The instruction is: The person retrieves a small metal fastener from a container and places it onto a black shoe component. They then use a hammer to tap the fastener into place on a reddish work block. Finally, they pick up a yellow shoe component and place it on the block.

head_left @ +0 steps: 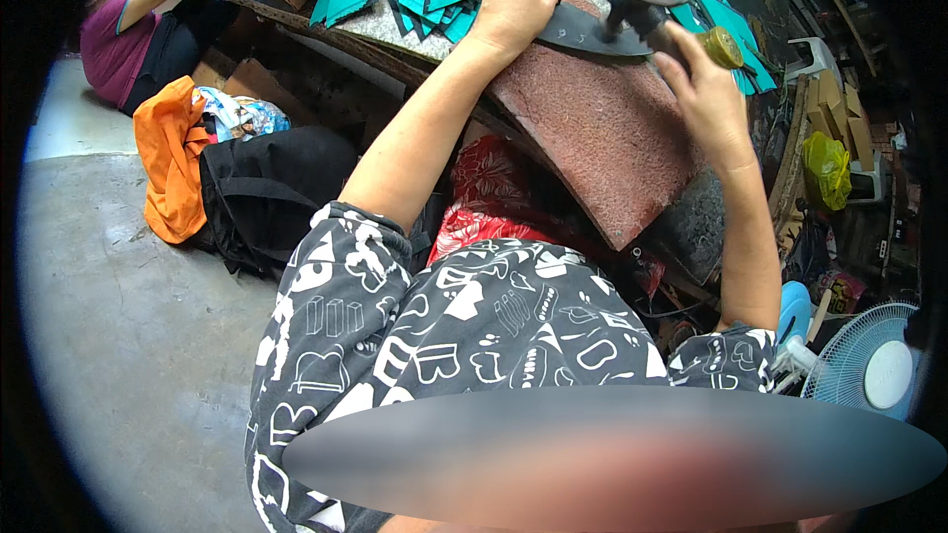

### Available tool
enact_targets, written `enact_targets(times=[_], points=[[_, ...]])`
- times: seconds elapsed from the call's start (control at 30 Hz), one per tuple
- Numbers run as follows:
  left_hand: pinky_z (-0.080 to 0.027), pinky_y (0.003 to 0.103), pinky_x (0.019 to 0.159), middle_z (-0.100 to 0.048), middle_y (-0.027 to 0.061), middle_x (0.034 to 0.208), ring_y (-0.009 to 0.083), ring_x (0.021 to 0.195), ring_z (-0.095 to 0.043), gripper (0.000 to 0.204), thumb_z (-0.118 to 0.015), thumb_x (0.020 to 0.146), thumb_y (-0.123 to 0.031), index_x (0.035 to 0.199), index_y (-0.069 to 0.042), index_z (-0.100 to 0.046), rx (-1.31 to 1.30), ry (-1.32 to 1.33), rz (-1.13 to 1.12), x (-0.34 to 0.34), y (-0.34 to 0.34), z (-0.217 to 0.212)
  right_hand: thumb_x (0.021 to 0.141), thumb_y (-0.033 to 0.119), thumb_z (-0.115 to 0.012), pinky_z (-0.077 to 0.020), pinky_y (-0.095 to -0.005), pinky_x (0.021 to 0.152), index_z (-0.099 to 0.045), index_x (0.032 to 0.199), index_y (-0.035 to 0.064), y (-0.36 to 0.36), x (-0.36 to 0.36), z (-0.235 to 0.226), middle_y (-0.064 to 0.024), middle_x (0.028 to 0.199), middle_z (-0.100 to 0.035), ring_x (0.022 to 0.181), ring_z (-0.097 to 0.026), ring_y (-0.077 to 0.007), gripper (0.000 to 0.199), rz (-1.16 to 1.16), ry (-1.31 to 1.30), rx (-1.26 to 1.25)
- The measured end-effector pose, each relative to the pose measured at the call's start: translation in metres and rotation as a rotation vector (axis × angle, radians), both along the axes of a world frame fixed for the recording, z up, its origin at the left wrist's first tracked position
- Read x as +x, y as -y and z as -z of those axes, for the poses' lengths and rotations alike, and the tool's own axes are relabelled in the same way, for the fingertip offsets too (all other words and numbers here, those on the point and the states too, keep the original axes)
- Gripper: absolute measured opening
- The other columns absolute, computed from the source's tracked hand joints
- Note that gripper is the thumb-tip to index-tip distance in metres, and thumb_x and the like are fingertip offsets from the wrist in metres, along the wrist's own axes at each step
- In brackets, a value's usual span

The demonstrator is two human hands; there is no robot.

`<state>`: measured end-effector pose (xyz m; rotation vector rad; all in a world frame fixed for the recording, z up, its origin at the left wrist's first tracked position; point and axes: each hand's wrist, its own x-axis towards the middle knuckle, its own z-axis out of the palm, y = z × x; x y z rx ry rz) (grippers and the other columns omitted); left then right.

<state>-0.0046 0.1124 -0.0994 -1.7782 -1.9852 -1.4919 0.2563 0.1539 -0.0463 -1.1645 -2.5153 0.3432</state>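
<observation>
Near the red slab's [602,148] far edge, our right hand [713,104] grips a hammer [630,10]; mis-aimed, it could bruise our left hand's [518,8] curled fingers.

Hammer head [628,10] metal-looking; curved piece [577,32] smooth, matt; slab [592,128] rough; bag [828,170] glossy plastic

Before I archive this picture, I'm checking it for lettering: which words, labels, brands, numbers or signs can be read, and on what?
Dark shirt: white letter shapes among the print, some legible; I leave their wording uncopied.
Dark curved piece on the reddish slab: small pale marks, too small to read.
Pink-and-dark package above the fan: too blurred to read.
No other lettering stands out.
</observation>
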Motion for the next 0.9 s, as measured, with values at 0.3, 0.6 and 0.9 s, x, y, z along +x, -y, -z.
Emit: enact_targets(times=[0.3, 0.6, 0.9], points=[[-0.056, 0.023, 0.06, -0.07, 0.0084, 0.082, 0.0141, 0.068, -0.07, 0.012, -0.068, 0.09, -0.011, 0.088, 0.001, -0.066, -0.069, 0.798, 0.244, -0.006, 0.001, 0.007, 0.095, 0.044, -0.056, -0.0523, -0.048, 0.08, -0.053, 0.134, 0.0234, 0.016, -0.002, 0.006, -0.0204, 0.097, -0.07, 0.094, -0.067, -0.0405, 0.044, 0.053, 0.027, -0.052], [-0.056, 0.024, 0.061, -0.071, 0.0072, 0.076, 0.0112, 0.067, -0.071, 0.015, -0.07, 0.088, -0.013, 0.085, 0.002, -0.068, -0.082, 0.619, 0.154, 0.001, 0.006, 0.002, 0.095, 0.045, -0.054, -0.0518, -0.0485, 0.081, -0.052, 0.135, 0.0233, 0.015, -0.002, 0.004, -0.0209, 0.099, -0.07, 0.096, -0.066, -0.0408, 0.046, 0.03, 0.043, -0.044], [-0.055, 0.032, 0.064, -0.071, 0.0148, 0.078, 0.0243, 0.07, -0.071, 0.017, -0.072, 0.086, -0.017, 0.088, 0.0, -0.068, -0.053, 0.189, 0.104, -0.002, 0.0, 0.0, 0.094, 0.045, -0.058, -0.0522, -0.0444, 0.083, -0.055, 0.134, 0.0243, 0.008, -0.003, -0.001, -0.019, 0.102, -0.071, 0.098, -0.067, -0.0387, 0.045, 0.012, 0.0, -0.062]])
